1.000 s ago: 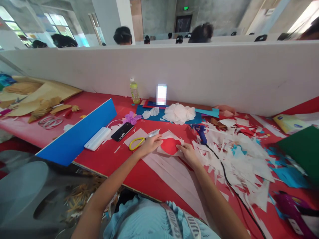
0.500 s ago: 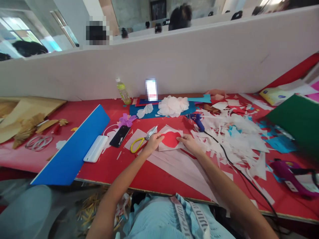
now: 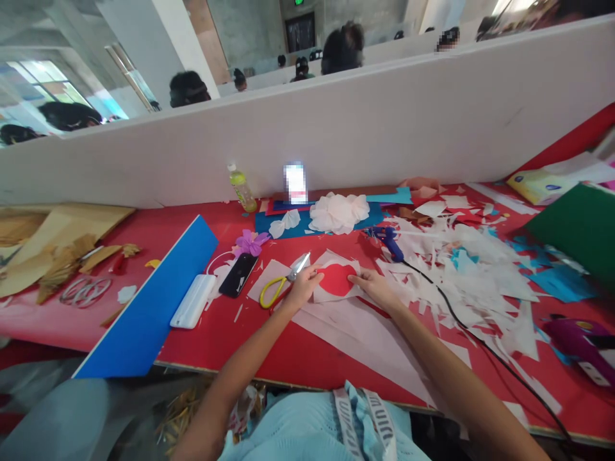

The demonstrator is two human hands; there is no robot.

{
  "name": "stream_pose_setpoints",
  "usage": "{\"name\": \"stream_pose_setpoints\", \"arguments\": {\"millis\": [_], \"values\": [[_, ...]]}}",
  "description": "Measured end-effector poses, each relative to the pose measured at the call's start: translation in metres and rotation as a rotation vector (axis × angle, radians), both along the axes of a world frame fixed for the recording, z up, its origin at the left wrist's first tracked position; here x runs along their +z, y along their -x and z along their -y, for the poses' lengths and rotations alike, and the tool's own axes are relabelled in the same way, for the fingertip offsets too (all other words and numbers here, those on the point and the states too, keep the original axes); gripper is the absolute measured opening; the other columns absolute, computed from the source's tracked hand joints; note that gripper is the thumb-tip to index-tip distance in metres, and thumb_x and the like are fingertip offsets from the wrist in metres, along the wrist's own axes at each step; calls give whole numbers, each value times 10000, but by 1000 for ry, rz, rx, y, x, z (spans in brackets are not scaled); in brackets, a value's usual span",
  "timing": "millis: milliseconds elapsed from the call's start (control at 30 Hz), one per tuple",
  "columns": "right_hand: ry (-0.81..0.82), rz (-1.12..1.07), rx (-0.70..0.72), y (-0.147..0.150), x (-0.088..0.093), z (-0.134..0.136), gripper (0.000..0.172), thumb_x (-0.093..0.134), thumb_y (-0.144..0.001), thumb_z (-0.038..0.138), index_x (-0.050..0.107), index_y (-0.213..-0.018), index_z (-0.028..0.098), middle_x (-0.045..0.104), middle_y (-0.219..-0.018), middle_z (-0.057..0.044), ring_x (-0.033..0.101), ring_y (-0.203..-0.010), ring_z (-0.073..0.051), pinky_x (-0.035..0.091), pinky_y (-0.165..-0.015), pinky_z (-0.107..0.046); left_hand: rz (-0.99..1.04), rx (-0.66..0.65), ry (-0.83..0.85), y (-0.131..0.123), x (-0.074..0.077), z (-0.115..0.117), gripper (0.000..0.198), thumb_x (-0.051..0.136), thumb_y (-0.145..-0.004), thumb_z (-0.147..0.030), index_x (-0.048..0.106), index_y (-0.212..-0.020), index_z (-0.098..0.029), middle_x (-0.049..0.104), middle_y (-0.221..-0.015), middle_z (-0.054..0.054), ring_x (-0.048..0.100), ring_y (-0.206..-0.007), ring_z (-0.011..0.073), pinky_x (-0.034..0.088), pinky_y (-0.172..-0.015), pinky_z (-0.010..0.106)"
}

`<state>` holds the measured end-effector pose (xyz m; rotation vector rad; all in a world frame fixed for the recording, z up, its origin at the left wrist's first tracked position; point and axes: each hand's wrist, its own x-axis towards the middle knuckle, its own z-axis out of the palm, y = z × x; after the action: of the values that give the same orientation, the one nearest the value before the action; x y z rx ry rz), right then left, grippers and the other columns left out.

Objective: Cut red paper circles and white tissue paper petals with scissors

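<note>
A red paper cutout with rounded edges (image 3: 337, 281) lies over a pale pink paper square (image 3: 331, 296). My left hand (image 3: 306, 285) pinches the cutout's left edge, and my right hand (image 3: 373, 285) pinches its right edge. Under them a larger pale pink sheet (image 3: 358, 333) spreads toward the table's front. Beside my left hand rest scissors with yellow handles (image 3: 273, 292), their blades partly behind the fingers. A thin dark red strip or handle (image 3: 375, 307) shows below my right hand; its kind is unclear.
A blue glue gun (image 3: 391, 246) with a black cord and white paper scraps (image 3: 473, 275) lie right. Behind are a pale paper flower (image 3: 339, 213), a lit phone (image 3: 295, 184) and a bottle (image 3: 242, 189). Left are a black phone (image 3: 237, 275), a white device (image 3: 193, 301) and a blue board (image 3: 148, 307).
The whole view has shifted slightly, with the table sitting lower and further right in the picture. Both hands keep their pinch on the red cutout.
</note>
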<state>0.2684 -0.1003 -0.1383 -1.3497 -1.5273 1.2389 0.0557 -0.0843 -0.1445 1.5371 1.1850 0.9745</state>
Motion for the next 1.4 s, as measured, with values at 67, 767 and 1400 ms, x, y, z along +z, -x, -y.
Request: {"name": "stream_pose_setpoints", "arguments": {"millis": [67, 767, 1400], "values": [[3, 5, -8, 1, 0, 0, 379, 539, -704, 564, 450, -541, 233, 504, -537, 15, 474, -542, -159, 350, -515, -275, 14, 6, 3, 0, -2, 1, 358, 542, -786, -320, 598, -1083, -128, 520, -658, -6, 450, -584, 104, 370, -562, 220], [46, -158, 98, 2, 7, 1, 265, 595, -695, 510, 617, -691, 246, 665, -748, -5, 588, -697, -202, 450, -658, -309, -3, 82, -18, -4, 4, 15, 319, 520, -790, -311, 612, -1035, -129, 450, -616, -25, 375, -550, 93, 311, -508, 207], [80, -143, 138, -1, 0, -1, 274, 601, -686, 505, 656, -787, 256, 679, -853, -12, 608, -778, -226, 479, -708, -338, -2, 124, -12, -5, 5, 18, 304, 511, -792, -336, 602, -1007, -141, 318, -556, -58, 299, -511, 86, 268, -486, 210]]}}
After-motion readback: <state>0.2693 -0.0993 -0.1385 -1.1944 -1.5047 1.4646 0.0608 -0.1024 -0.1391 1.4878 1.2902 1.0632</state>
